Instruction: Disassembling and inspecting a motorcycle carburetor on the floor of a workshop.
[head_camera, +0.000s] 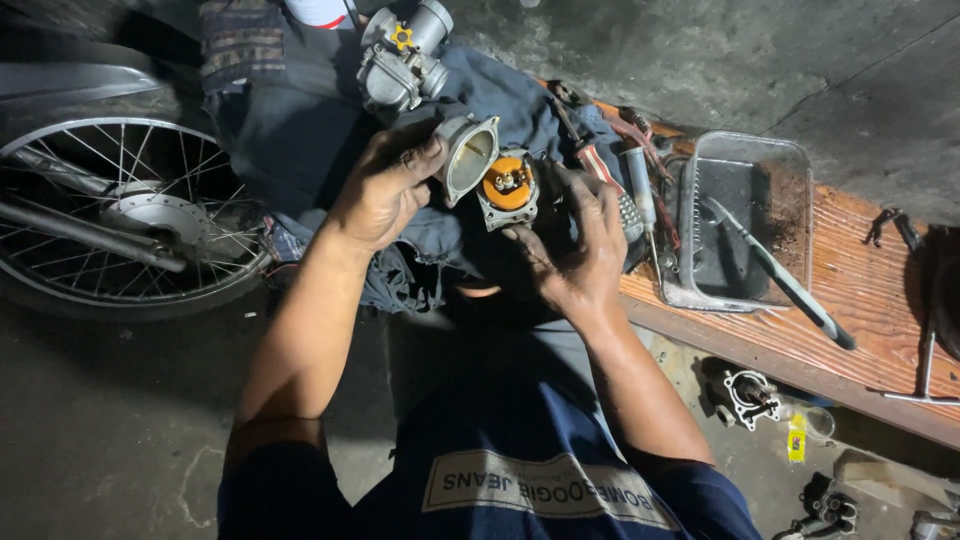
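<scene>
The left hand (385, 190) is gripping a grey metal float bowl (468, 152) by its edge, and just right of it the right hand (580, 250) is cupping a carburetor body (508, 190) with its orange float facing up, both over the lap. With the 2 parts touching and both hands looking greasy, either could be slipping toward the concrete floor (120, 440). Farther off, a second carburetor (402, 55) is resting on the dark cloth (300, 130), seemingly unsteady, while a brush is lying in the metal tray (745, 160) at the right.
</scene>
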